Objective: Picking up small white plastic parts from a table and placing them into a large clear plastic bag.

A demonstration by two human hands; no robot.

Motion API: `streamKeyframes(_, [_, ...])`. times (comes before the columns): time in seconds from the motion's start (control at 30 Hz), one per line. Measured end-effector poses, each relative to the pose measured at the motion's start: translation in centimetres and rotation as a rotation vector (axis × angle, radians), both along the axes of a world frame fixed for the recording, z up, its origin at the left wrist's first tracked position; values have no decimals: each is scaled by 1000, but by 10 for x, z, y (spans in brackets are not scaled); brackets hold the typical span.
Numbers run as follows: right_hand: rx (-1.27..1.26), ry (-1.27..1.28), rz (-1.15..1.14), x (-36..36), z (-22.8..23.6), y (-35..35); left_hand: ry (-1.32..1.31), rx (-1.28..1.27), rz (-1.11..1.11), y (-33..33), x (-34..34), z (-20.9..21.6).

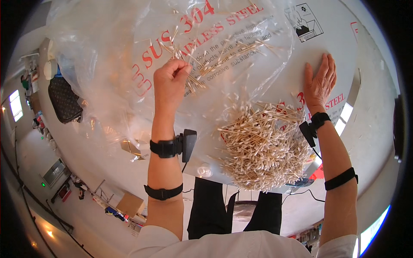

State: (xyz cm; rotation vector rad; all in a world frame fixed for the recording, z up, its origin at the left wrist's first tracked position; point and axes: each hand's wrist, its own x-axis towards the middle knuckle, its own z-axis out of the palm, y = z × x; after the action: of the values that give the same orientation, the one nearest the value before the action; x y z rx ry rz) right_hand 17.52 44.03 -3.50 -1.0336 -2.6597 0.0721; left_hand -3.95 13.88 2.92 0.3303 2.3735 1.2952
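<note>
My left hand [171, 84] is closed in a pinch over a large clear plastic bag [116, 56] spread across the table. Loose cotton swabs [211, 68] lie scattered beside its fingertips, on or inside the bag. Whether a swab or the film is between those fingers cannot be made out. At the right, my right hand [321, 81] rests on the film-covered tabletop [284, 81], fingers stretched and thumb apart, holding nothing. Between my forearms, nearer to me, a big heap of cotton swabs [264, 148] with wooden sticks and white tips reaches the table's front edge.
A small clear round item [205, 171] sits near the front edge, left of the heap. Beyond the table's left side is a brown patterned bag [64, 101]. A cardboard box [130, 204] stands on the floor at the lower left. Both my forearms wear black straps with devices.
</note>
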Motion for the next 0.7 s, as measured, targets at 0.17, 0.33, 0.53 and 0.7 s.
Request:
streamKeyframes(0.17, [1, 8, 12, 0, -1, 0, -6, 15, 31, -1, 20, 11])
streamKeyframes(0.33, [6, 13, 21, 0, -1, -1, -22, 31, 45, -4, 26, 8])
streamKeyframes(0.53, [6, 8, 18, 1, -2, 0, -48, 83, 46, -5, 25, 9])
streamKeyframes(0.7, [7, 14, 21, 1, -3, 0, -31, 95, 41, -4, 24, 13])
